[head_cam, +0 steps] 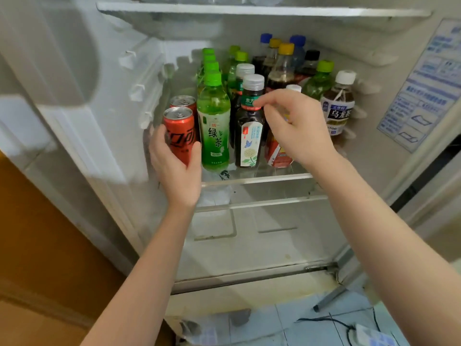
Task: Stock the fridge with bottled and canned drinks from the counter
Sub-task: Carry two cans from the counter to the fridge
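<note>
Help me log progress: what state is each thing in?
left hand, grips the red can.
red can, upright, at shelf front left.
right hand, fingertips at dark bottle neck; grip unclear.
dark bottle, upright, capped.
green tea bottle, upright, capped.
fridge, open.

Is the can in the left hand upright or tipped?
Upright. The can shows its lid on top; the left hand grips its side.

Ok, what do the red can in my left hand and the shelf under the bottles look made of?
Red can: likely aluminium, glossy printed wall, bare silvery top with a pull tab. Shelf: clear glass or plastic, can't tell which; things below show through.
</note>
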Demonstrator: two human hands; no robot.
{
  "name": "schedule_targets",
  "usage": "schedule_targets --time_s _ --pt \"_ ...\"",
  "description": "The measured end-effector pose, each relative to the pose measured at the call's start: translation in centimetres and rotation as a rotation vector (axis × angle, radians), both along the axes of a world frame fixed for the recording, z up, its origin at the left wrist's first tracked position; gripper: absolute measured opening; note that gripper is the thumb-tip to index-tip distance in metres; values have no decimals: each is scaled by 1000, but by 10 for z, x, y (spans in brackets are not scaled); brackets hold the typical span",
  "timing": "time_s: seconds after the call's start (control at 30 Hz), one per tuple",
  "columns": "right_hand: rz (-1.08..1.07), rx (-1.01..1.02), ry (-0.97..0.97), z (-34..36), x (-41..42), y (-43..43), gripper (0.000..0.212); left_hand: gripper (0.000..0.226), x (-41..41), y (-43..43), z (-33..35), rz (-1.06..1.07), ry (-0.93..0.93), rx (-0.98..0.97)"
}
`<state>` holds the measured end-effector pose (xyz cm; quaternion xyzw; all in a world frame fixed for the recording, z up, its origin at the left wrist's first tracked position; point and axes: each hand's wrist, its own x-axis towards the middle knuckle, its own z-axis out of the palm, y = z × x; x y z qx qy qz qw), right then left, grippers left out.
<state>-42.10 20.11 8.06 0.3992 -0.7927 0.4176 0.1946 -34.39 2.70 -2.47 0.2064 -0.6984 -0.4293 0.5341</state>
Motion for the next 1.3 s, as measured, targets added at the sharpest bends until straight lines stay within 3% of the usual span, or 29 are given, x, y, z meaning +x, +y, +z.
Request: schedule_targets --time_s 0.13,0.27,0.47,0.63,0.7,0.8,0.93,1.1,1.3 --pt "-58 -49 -147 -53 26 44 21 47 32 37 -45 -59 101 -210" --pt "-151 66 -402 -142 71 99 20 36 64 74 -112 -243 -24 -298" --pt "-336 405 -804 -266 156 178 21 27 108 140 -212 -631 -614 -74" --pt "-554 588 -1161 -338 240 252 28 34 144 198 -280 -1070 -1346 7" --pt "-665 577 -1300 -358 284 284 28 38 165 218 -298 -1198 -1588 -24" --pt "-814 484 -1490 -383 361 330 26 41 198 248 -314 -1365 -1816 -260" --pt "-966 380 -1656 -404 471 384 27 38 241 292 -327 -1400 -1903 -448" --pt "-1084 201 -1775 -417 621 453 26 37 318 378 -340 -1341 -1902 -531" --pt "-1438 -166 -1880 -422 814 521 18 42 460 515 -342 -1657 -1880 -899"
